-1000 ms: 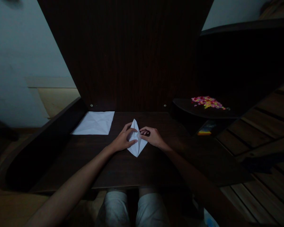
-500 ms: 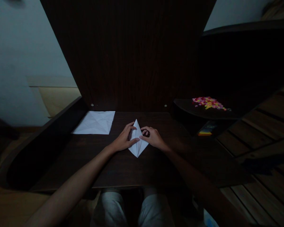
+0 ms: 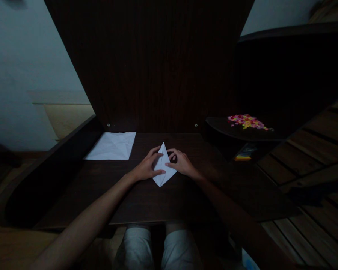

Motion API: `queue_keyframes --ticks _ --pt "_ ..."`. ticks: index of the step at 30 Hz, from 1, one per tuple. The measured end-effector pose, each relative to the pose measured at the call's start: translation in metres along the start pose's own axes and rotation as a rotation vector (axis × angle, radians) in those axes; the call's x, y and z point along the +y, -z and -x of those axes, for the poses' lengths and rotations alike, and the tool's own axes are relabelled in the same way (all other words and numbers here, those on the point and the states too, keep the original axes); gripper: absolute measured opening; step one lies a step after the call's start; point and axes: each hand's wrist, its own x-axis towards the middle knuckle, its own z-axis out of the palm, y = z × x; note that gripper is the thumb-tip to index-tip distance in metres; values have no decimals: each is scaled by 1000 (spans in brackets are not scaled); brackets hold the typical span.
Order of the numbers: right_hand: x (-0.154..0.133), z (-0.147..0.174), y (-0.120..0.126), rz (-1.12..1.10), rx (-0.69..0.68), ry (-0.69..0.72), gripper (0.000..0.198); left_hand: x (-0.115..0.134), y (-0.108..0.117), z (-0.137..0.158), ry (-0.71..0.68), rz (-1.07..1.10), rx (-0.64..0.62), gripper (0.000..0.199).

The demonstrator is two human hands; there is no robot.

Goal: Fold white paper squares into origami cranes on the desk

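A white folded paper, shaped like a kite with its long point away from me, lies on the dark wooden desk. Creases run down its middle. My left hand holds its left side, with the thumb across the lower part and the fingers along the upper left edge. From the right, my right hand grips the opposite side. Its thumb rests on top of the paper near the middle, while the other fingers are curled at the right edge, partly hidden.
A creased white sheet lies flat at the desk's back left. Small pink, red and yellow pieces are heaped on a corner shelf at right, above a yellow-edged item. A raised side panel bounds the desk's left.
The folded paper has turned slightly, its near tip shifting left and its far tip slightly right. Its middle fold line looks different, with the top layer lying flatter. Both hands stay on it.
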Motion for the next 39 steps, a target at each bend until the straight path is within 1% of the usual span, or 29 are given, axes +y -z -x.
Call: queue_keyframes --ticks 3,5,9,12,18,23,28,33,39 --pt "2 0 -1 -25 15 -26 53 0 0 0 7 -11 -43 62" --pt "3 0 -2 -6 31 -18 50 0 0 1 23 -42 -88 61" --pt "5 0 -1 121 64 90 31 -1 -1 0 16 -145 -171 58" --pt "8 0 -1 190 27 142 23 -1 0 -1 -19 -182 -216 58" --pt "9 2 -4 291 -111 116 34 1 2 -2 -19 -197 -288 67" --pt "10 3 -5 312 -173 116 41 4 4 -2 -10 -183 -303 75" --pt "11 3 -5 288 -187 117 44 7 7 -1 33 -149 -332 84" --pt "10 2 -4 284 -166 77 47 8 8 0 11 -141 -342 85" --pt "14 1 -4 294 -178 37 50 9 9 0 -17 -130 -348 85"
